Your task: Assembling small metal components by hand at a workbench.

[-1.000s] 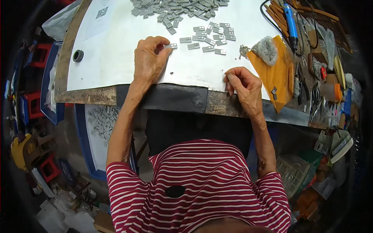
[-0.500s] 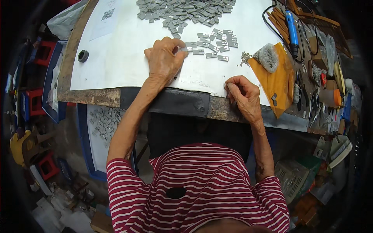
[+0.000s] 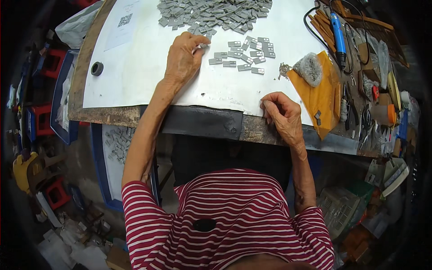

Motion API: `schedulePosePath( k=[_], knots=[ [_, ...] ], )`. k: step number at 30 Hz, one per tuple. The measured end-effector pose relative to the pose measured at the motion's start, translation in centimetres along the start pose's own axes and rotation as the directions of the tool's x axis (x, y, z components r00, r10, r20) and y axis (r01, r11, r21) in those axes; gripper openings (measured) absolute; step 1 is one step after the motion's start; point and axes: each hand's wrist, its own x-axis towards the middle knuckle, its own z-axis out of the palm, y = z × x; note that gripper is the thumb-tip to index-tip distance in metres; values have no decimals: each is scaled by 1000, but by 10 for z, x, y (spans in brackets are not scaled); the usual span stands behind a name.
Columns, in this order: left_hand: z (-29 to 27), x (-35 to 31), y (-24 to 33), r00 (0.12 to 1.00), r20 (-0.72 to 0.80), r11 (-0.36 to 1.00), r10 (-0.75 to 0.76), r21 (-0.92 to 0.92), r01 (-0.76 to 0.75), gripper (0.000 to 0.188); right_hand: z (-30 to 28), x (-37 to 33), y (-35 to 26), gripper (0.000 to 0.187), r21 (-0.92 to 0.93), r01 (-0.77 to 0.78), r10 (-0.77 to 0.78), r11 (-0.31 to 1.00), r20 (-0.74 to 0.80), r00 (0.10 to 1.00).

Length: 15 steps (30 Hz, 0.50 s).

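My left hand (image 3: 183, 56) is at the lower edge of a pile of small flat grey pieces (image 3: 213, 13). Its thumb and forefinger close on a small grey piece (image 3: 204, 46), mostly hidden by the fingers. To its right, several grey rectangular pieces with small holes (image 3: 234, 54) lie spread in loose rows on the white sheet (image 3: 148, 72). Over the table's near edge, my right hand (image 3: 283, 114) is held with fingers curled and thumb pressed to them. Whatever is in that pinch cannot be made out.
Tiny metal bits (image 3: 284, 70) lie beside a clear bag of them (image 3: 308, 69) on an orange envelope (image 3: 320, 101). A blue electric screwdriver (image 3: 338, 38), pliers (image 3: 352, 110) and other tools crowd the right. A black ring (image 3: 96, 68) sits left; a blue tray (image 3: 101, 166) stands below.
My left hand has moved away from the spread-out pieces, up to the pile's edge. A grey piece that was at its fingertips now lies free on the sheet. My right hand has hardly moved.
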Motion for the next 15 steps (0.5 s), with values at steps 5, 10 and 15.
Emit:
schedulePosePath(
  k=[5,10,15],
  knots=[
    [-1,7,1,984,113,976,135,154,-152,21,-1,-2,2,12,5,18,-17,1000,-21,1000],
    [-1,4,-5,994,54,989,98,104,-104,12,-6,-6,-5,12,64,-37,36,997,11,999],
    [-5,-1,9,973,-18,954,229,201,-221,12,-25,-20,-5,13,157,-31,41,987,-62,997]
  ],
)
